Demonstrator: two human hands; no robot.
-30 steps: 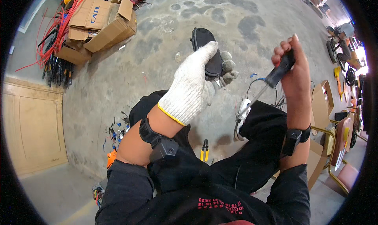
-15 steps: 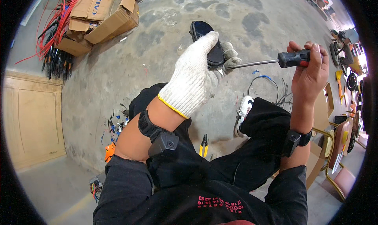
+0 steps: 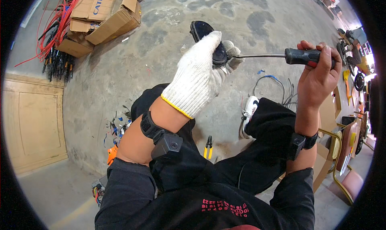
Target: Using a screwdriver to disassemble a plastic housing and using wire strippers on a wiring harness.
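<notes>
Head view: a black oval part [image 3: 203, 35] is held up over the concrete floor [image 3: 169, 37] in the gloved left hand [image 3: 199, 79], fingers wrapped fully round it, while a screwdriver [image 3: 281, 55] is gripped by its black handle in the bare right hand [image 3: 317, 75], fist closed, shaft level and tip set against the part. Judged step: a screw being worked; steady axial pressure and a firm hold would be called for. Also listed: yellow-handled pliers [image 3: 208, 147], cardboard boxes [image 3: 102, 18], red cables [image 3: 54, 26].
</notes>
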